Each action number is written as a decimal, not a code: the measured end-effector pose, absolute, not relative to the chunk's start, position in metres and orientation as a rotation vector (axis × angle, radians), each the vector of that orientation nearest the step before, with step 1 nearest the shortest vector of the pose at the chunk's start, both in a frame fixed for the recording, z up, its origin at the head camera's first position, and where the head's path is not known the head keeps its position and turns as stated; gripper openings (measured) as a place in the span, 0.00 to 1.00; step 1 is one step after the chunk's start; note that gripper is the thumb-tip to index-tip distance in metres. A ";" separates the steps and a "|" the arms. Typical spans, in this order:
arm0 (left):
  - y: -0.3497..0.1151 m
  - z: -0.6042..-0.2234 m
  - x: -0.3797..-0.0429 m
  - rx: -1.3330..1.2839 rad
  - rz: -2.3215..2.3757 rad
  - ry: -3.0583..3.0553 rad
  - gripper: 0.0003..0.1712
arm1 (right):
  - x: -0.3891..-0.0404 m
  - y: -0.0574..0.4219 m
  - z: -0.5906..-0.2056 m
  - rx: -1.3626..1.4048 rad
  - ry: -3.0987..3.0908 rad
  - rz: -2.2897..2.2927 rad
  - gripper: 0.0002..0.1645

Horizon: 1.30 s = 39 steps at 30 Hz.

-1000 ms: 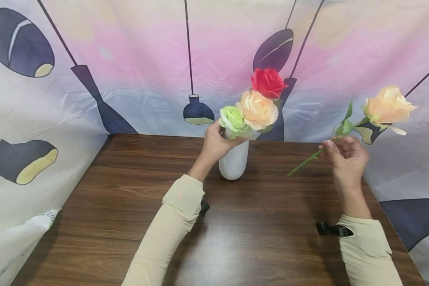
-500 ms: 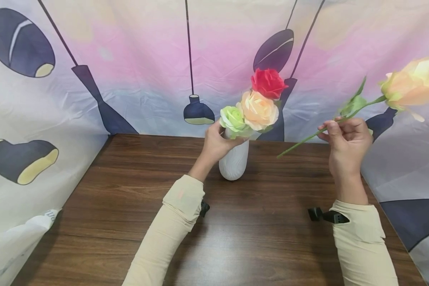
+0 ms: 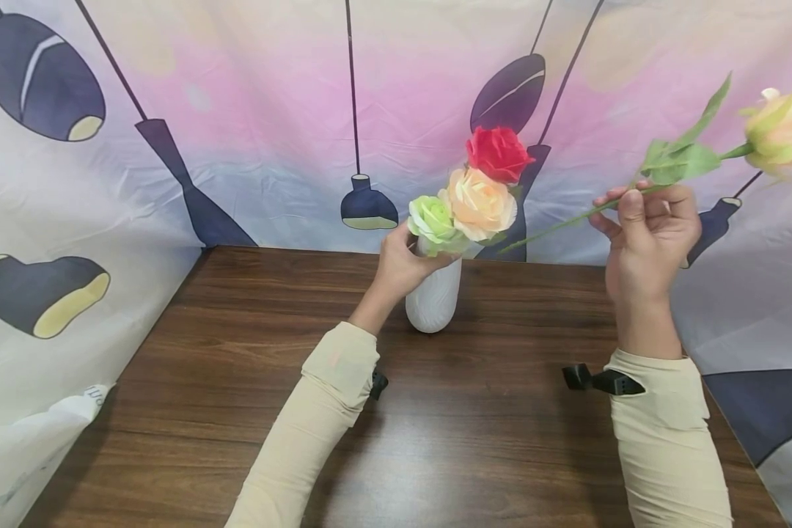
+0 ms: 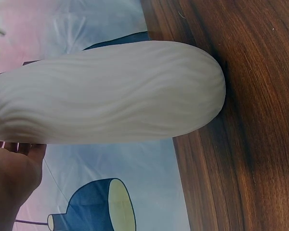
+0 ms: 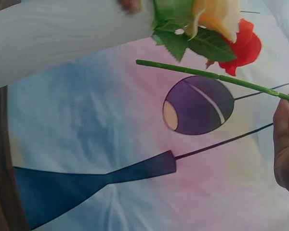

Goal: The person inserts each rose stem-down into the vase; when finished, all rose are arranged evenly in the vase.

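Observation:
A white vase (image 3: 433, 297) with wavy ridges stands on the table, holding a red rose (image 3: 499, 154), a peach rose (image 3: 480, 204) and a light green rose (image 3: 433, 218). My left hand (image 3: 401, 265) grips the vase round its upper part, just under the blooms. In the left wrist view, the ridged vase (image 4: 111, 96) covers most of that hand's fingers. To the right, my right hand (image 3: 653, 235) pinches the stem of another peach rose (image 3: 785, 136), raised above the table. Its bare stem end (image 5: 183, 70) points left toward the vase; the bloom is cut off by the head view's right edge.
The dark wood table (image 3: 251, 381) meets a printed cloth backdrop (image 3: 270, 88) at the back and both sides. Black wrist straps (image 3: 603, 380) stick out from the sleeves. A crumpled cloth fold (image 3: 72, 411) lies along the left edge.
My right hand has risen with the held peach rose, whose bloom has moved up and right, partly out of view. The left hand and the vase stay in place.

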<state>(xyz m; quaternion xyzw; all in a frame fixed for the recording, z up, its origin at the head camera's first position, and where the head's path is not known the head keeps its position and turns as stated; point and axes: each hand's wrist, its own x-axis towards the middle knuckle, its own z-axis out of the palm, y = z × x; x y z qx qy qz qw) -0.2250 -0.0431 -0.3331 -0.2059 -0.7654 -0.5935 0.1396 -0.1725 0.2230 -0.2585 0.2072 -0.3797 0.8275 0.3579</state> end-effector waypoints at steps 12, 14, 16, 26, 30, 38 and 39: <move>-0.043 -0.332 -0.225 -0.594 -1.715 -2.209 0.38 | -0.174 0.209 -0.236 0.548 -0.847 2.222 0.08; -0.043 -0.332 -0.225 -0.596 -1.722 -2.208 0.38 | -0.175 0.206 -0.236 0.561 -0.845 2.233 0.08; -0.043 -0.333 -0.225 -0.597 -1.726 -2.208 0.38 | -0.176 0.202 -0.236 0.580 -0.858 2.239 0.08; -0.043 -0.333 -0.225 -0.598 -1.731 -2.200 0.38 | -0.184 0.190 -0.240 0.697 -1.020 2.255 0.10; -0.043 -0.334 -0.225 -0.604 -1.738 -2.195 0.38 | -0.187 0.185 -0.242 0.723 -1.156 2.222 0.09; -0.044 -0.334 -0.224 -0.606 -1.735 -2.193 0.38 | -0.192 0.173 -0.249 0.712 -1.507 1.970 0.08; -0.044 -0.333 -0.224 -0.606 -1.733 -2.194 0.38 | -0.192 0.172 -0.251 0.708 -1.530 1.951 0.08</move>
